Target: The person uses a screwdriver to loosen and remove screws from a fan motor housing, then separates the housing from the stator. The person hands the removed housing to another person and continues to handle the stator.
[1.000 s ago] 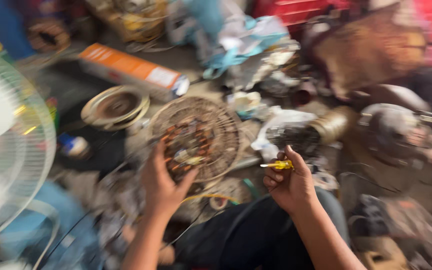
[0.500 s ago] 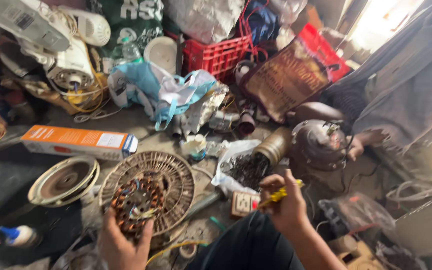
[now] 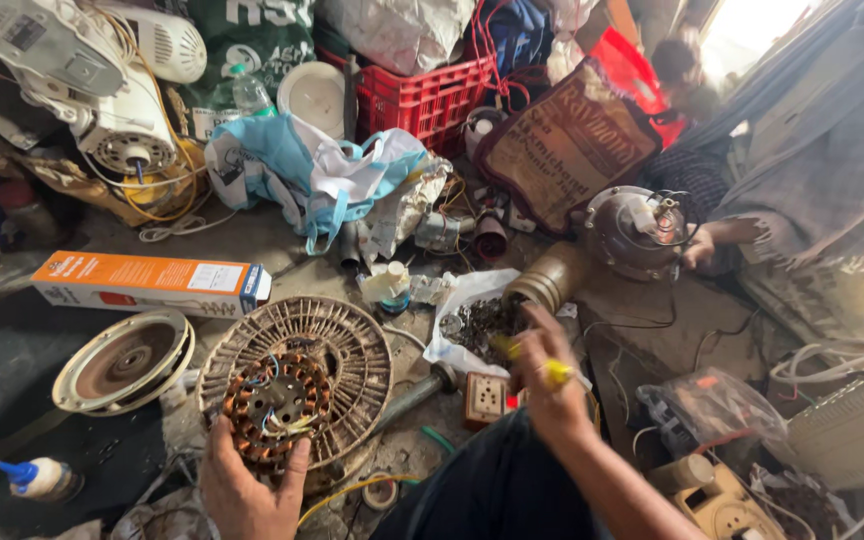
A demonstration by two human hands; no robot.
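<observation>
A round fan motor body (image 3: 297,385) with copper windings and coloured wires at its centre lies on the floor in front of me. My left hand (image 3: 245,490) grips its near edge, thumb up against the windings. My right hand (image 3: 549,385) is raised to the right of it, blurred, closed on a yellow-handled screwdriver (image 3: 555,374). Just beyond that hand sits a white plastic bag (image 3: 467,325) holding small dark metal parts. A small electrical socket box (image 3: 485,399) lies between the motor and my right hand.
An orange-and-white carton (image 3: 149,284) and a round metal cover (image 3: 124,361) lie to the left. Another person's hand (image 3: 700,248) holds a domed motor housing (image 3: 632,230) at the right. A red crate (image 3: 422,95), bags, fan parts and wires crowd the back.
The view has swung up and right, then steadied. My right hand with the screwdriver has lifted towards the bag of parts. My left hand stays on the motor's edge.
</observation>
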